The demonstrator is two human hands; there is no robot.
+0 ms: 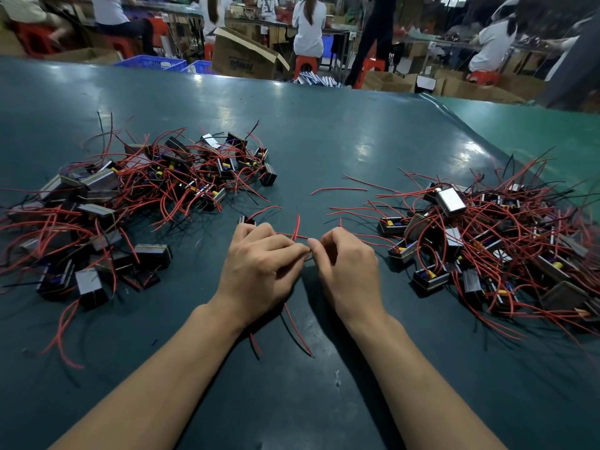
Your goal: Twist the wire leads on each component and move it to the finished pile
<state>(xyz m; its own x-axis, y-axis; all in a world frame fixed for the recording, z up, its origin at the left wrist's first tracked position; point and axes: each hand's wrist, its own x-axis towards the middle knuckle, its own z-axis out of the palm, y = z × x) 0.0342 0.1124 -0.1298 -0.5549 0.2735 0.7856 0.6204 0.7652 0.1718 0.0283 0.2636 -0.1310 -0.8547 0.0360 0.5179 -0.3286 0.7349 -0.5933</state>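
Note:
Over the middle of the dark green table [324,141], my left hand [259,267] holds a small black component [245,220], mostly hidden under the fingers. Its red wire leads [296,229] stick out between my hands. My right hand [347,264] pinches those leads close to my left fingertips. More red wire [297,329] trails toward me under my left wrist. A pile of black components with red leads [130,203] lies at the left. A second such pile [487,248] lies at the right.
A loose red wire [339,190] lies on the table between the piles. Beyond the far table edge are cardboard boxes [243,56], blue crates [152,64], red stools and several seated people at other benches. A lighter green surface [535,131] adjoins at the right.

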